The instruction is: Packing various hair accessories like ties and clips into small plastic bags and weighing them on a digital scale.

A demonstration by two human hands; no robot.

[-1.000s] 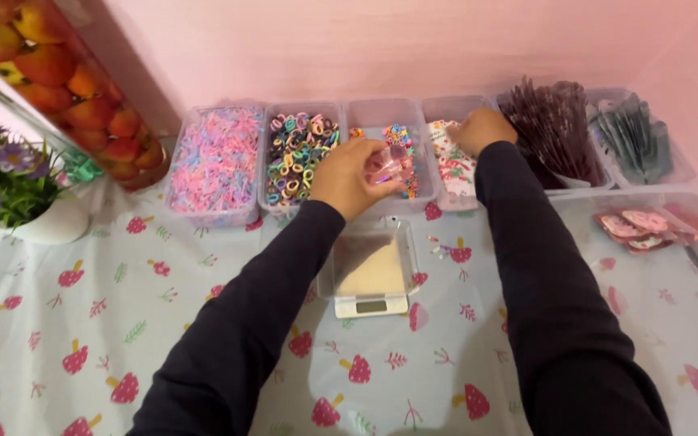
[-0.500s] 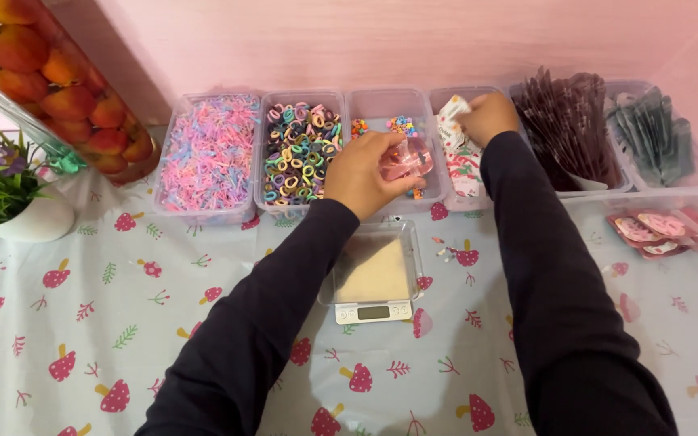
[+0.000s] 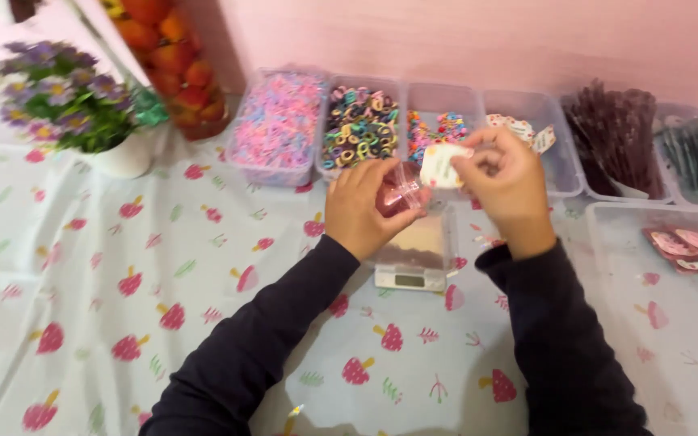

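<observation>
A: What is your left hand (image 3: 365, 211) doing?

B: Your fingers are curled round a small clear pink-tinted container (image 3: 401, 194); it sits in your grip, with your fingertips wrapped over its near side.

A: And your right hand (image 3: 504, 187)?

B: Your thumb and forefinger are pinched narrow on a small white card (image 3: 440, 165), which stands just left of those fingertips and just above the container. The card and the container look very close; whether they touch, you cannot tell from here.

A: What lies below your fingers?

B: A small digital scale (image 3: 414, 257) with a clear tray on it, straight under both hands, on the tablecloth (image 3: 163, 266) printed with pink mushrooms.

A: And beyond your fingertips?

B: A row of clear bins. Past your left knuckles is a bin of mixed-colour hair ties (image 3: 359, 129), and further left a bin of pink and lilac bands (image 3: 276, 121). Between your two hands, further back, is a bin of bright beads (image 3: 438, 127). Behind your right fingers lies a bin of white tags (image 3: 527, 133). Off to the right is a tub of dark sticks (image 3: 616, 133).

A: Far left?

B: A white pot of purple flowers (image 3: 70, 105), well apart from your left hand.
</observation>
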